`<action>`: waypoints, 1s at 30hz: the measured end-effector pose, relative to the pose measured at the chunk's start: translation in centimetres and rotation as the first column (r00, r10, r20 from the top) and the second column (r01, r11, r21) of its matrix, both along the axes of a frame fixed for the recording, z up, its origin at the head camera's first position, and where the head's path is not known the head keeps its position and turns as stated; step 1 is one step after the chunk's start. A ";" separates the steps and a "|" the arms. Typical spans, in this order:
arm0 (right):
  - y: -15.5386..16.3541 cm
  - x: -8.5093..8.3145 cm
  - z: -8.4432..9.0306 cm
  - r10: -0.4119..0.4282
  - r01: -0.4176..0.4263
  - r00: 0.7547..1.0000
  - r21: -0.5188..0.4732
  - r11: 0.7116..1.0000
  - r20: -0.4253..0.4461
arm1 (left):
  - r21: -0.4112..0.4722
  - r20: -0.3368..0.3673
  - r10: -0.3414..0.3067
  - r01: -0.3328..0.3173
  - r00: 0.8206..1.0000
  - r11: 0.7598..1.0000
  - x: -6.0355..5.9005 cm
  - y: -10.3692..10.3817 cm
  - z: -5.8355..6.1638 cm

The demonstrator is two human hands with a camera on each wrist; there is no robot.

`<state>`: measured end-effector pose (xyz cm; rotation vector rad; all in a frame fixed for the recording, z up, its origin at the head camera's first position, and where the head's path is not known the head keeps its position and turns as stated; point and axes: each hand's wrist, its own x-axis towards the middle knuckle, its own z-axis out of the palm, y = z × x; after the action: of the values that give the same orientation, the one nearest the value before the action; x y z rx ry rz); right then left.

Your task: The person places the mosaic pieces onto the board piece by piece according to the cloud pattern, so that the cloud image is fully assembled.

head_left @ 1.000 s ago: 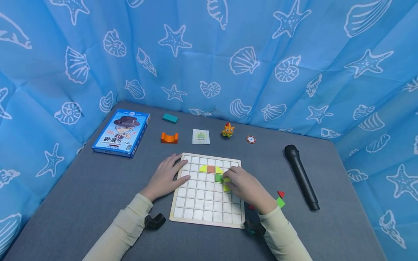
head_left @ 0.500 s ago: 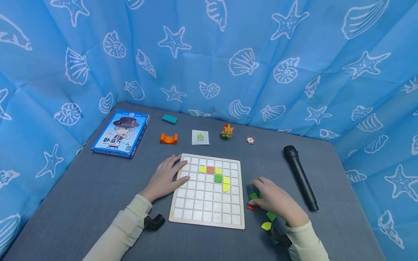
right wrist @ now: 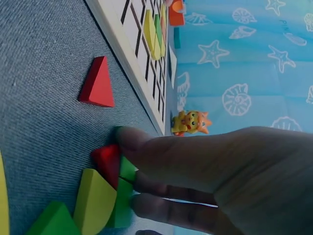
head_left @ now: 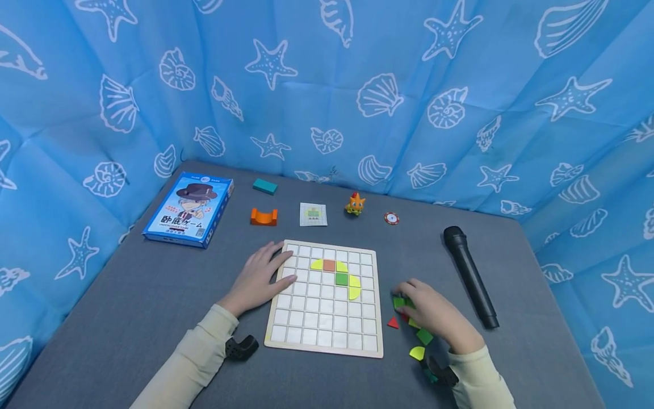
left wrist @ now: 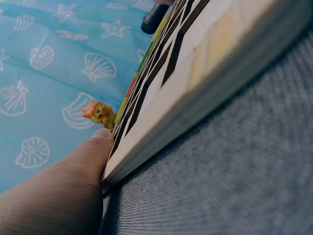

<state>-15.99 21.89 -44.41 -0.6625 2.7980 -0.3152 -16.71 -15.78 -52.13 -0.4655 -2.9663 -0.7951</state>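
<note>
A white grid board (head_left: 317, 324) lies on the grey table, carrying a yellow, orange, green and yellow row of pieces (head_left: 341, 279). My left hand (head_left: 258, 278) rests flat on the board's left edge (left wrist: 205, 73), fingers straight. To the right of the board, my right hand (head_left: 431, 312) reaches into a small pile of loose pieces. Its thumb and fingers (right wrist: 146, 183) pinch a green piece (right wrist: 128, 169) beside a red one (right wrist: 106, 160). A red triangle (head_left: 392, 322) (right wrist: 98, 83) lies free near the board. A green square (head_left: 424, 337) and a yellow quarter-round (head_left: 416, 353) sit under the wrist.
Along the back stand a blue game box (head_left: 189, 208), a teal block (head_left: 265, 186), an orange arch (head_left: 264, 216), a small card (head_left: 313, 214), an orange toy figure (head_left: 355, 204) and a round chip (head_left: 391, 218). A black microphone (head_left: 470, 275) lies right. Blue curtains wall the table.
My right hand left the board, where a yellow quarter-round now lies, and went to the pile on the right. The red triangle now shows. The left hand stayed.
</note>
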 end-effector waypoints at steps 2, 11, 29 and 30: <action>0.0 -0.2 -0.1 0.003 -0.004 1.000 -0.006 1.000 -0.015 | -0.001 -0.001 -0.001 0.001 1.000 1.000 0.0 0.0 0.0; 0.4 -0.7 -0.7 0.007 -0.011 0.996 -0.041 0.999 -0.087 | -0.001 0.000 0.003 -0.003 1.000 1.000 0.1 0.0 0.2; -0.5 -0.4 -0.2 0.020 -0.036 0.983 -0.085 0.996 -0.182 | 0.004 -0.034 -0.008 0.008 0.999 1.000 0.1 0.0 0.1; -0.8 -0.4 -0.2 0.022 -0.039 0.982 -0.089 0.995 -0.186 | 0.003 -0.036 -0.009 0.009 0.999 1.000 0.1 0.0 0.1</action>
<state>-16.38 21.07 -44.58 -0.7934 2.9604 -0.3982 -16.65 -15.81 -52.03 -0.4881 -2.9319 -0.7843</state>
